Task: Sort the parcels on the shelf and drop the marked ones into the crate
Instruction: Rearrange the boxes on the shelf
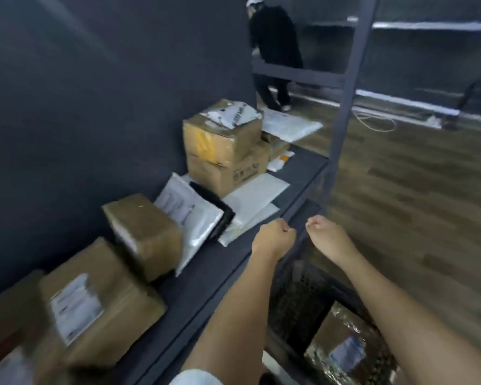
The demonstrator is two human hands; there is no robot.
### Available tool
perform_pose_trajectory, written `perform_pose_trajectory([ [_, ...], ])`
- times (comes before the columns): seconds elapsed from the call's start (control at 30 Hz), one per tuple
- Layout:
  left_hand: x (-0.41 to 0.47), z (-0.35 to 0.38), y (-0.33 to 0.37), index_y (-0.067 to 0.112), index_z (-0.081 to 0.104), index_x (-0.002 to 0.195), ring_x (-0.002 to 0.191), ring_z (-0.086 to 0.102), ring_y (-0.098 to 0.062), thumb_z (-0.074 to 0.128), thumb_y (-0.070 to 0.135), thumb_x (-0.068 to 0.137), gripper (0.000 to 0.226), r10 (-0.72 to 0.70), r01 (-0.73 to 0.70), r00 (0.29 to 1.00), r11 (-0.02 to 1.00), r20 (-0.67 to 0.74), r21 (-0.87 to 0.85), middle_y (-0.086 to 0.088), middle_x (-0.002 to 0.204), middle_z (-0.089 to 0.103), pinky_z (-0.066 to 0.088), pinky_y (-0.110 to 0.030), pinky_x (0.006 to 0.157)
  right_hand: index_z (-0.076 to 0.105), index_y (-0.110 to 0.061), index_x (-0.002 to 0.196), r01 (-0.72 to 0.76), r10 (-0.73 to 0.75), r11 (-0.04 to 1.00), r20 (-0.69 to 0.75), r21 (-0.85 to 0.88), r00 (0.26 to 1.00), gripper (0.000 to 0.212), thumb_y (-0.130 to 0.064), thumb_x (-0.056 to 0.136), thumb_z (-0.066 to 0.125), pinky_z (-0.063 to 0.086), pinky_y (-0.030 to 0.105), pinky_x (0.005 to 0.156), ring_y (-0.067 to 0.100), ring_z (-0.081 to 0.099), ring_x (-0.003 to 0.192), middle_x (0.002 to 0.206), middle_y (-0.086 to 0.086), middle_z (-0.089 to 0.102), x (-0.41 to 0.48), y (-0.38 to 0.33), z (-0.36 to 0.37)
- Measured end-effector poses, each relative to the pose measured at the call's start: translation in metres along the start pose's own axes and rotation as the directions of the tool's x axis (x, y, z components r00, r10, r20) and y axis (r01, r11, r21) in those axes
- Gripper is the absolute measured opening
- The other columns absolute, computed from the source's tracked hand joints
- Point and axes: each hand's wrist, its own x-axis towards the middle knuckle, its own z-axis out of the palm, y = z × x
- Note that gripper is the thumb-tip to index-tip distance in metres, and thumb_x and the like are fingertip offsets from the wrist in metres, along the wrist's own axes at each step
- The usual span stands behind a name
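Note:
Cardboard parcels line the dark shelf [297, 176]: a labelled box [100, 307] at the near left, a tilted box [145, 232] behind it, and two stacked boxes [225, 151] farther along. White mailers [189, 218] and a black packet [220, 215] lie between them. Below the shelf's front edge stands a black perforated crate [297, 298] with a shiny wrapped parcel [342, 343] in it. My left hand [275, 237] is curled above the shelf edge, holding nothing. My right hand [328, 232] hangs beyond the edge, fingers curled, also holding nothing.
A dark wall backs the shelf. A grey upright post [347, 101] stands at the shelf's far end. Another person in dark clothes [275, 51] stands beyond it on the wooden floor [414, 190]. A white cable [378, 123] lies on the floor.

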Motion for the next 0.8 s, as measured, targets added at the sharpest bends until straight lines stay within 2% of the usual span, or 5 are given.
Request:
perform_pose_trajectory([
  [0.13, -0.050, -0.074, -0.032, 0.006, 0.060, 0.104, 0.104, 0.057, -0.032, 0.041, 0.023, 0.091, 0.029, -0.092, 0.095, 0.978, 0.995, -0.187, 0.007, -0.013, 0.107, 0.062, 0.046, -0.034, 0.086, 0.054, -0.015, 0.116, 0.182, -0.171, 0.975, 0.088, -0.129, 0.981, 0.034, -0.034, 0.096, 0.034, 0.045, 0.038, 0.084, 0.027, 0.053, 0.094, 0.118, 0.011, 0.057, -0.019, -0.085, 0.019],
  [0.23, -0.091, -0.124, -0.067, 0.006, 0.060, 0.108, 0.110, 0.055, -0.033, 0.040, 0.025, 0.092, 0.032, -0.161, 0.157, 0.939, 0.987, -0.305, -0.038, -0.013, 0.117, 0.062, 0.045, -0.035, 0.091, 0.051, -0.016, 0.124, 0.355, -0.327, 0.920, 0.177, -0.166, 0.928, 0.037, -0.036, 0.094, 0.040, 0.044, 0.039, 0.093, 0.029, 0.052, 0.109, 0.128, 0.009, 0.055, -0.045, -0.138, 0.047],
  [0.47, -0.204, -0.197, -0.193, 0.009, 0.060, 0.107, 0.101, 0.057, -0.027, 0.041, 0.026, 0.092, 0.029, -0.391, 0.350, 0.765, 0.919, -0.511, -0.180, -0.011, 0.113, 0.064, 0.045, -0.033, 0.081, 0.042, -0.015, 0.137, 0.694, -0.582, 0.683, 0.404, -0.229, 0.706, 0.051, -0.043, 0.094, 0.044, 0.044, 0.039, 0.096, 0.027, 0.050, 0.122, 0.136, 0.008, 0.052, -0.120, -0.246, 0.139],
  [0.63, -0.245, -0.217, -0.253, 0.009, 0.057, 0.124, 0.112, 0.057, -0.030, 0.044, 0.029, 0.090, 0.042, -0.547, 0.452, 0.637, 0.836, -0.543, -0.312, -0.013, 0.125, 0.061, 0.046, -0.031, 0.089, 0.044, -0.015, 0.137, 0.762, -0.614, 0.610, 0.478, -0.219, 0.629, 0.049, -0.040, 0.094, 0.045, 0.046, 0.036, 0.093, 0.026, 0.052, 0.119, 0.136, 0.007, 0.052, -0.146, -0.276, 0.195],
  [0.8, -0.236, -0.219, -0.294, 0.007, 0.065, 0.111, 0.105, 0.061, -0.030, 0.045, 0.025, 0.089, 0.034, -0.584, 0.457, 0.670, 0.811, -0.458, -0.365, -0.013, 0.110, 0.066, 0.048, -0.030, 0.082, 0.045, -0.016, 0.135, 0.728, -0.526, 0.628, 0.540, -0.274, 0.657, 0.046, -0.031, 0.091, 0.045, 0.043, 0.030, 0.087, 0.026, 0.051, 0.119, 0.136, 0.009, 0.052, -0.124, -0.281, 0.240],
])
